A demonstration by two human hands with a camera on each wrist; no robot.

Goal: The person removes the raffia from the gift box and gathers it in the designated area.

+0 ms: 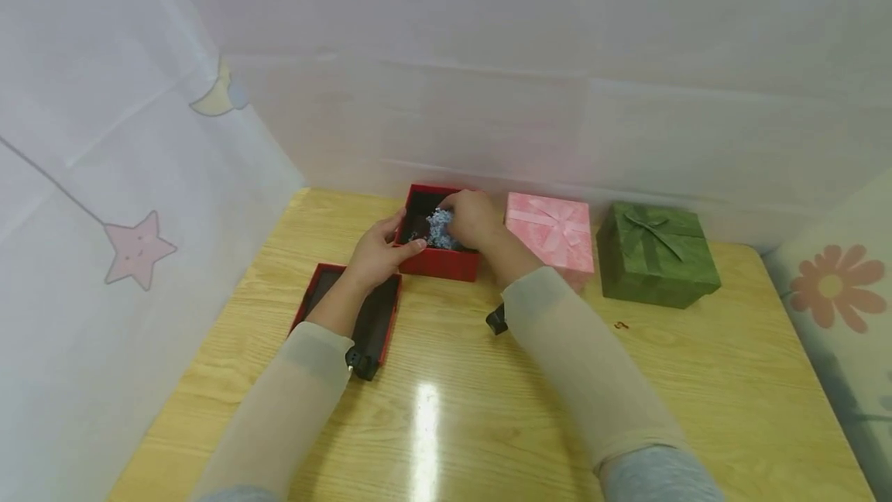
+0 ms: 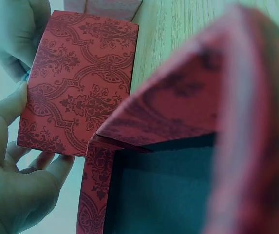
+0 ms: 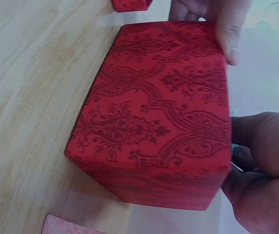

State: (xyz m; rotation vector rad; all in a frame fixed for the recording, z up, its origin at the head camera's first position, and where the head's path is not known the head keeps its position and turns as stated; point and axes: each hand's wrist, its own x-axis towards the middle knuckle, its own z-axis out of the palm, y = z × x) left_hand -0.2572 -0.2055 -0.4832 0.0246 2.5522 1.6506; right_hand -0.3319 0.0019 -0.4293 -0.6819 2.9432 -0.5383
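Note:
A red patterned box (image 1: 439,263) with a dark inside stands uncovered near the table's back edge. My left hand (image 1: 377,254) grips its left side, the thumb over the front rim; the left wrist view shows this hand (image 2: 22,170) at the box wall (image 2: 81,83). Inside the box is a light-blue fluffy bunch (image 1: 440,229). My right hand (image 1: 475,221) reaches over the right rim and pinches the bunch, its fingertips partly hidden. In the right wrist view the right hand (image 3: 266,165) is bent at the rim of the box (image 3: 154,97).
The red lid (image 1: 379,324) lies dark inside up at the left, under my left forearm. A pink box with a bow (image 1: 550,231) and a green box with a bow (image 1: 655,254) stand to the right. A small red-brown piece (image 1: 622,325) lies before the green box.

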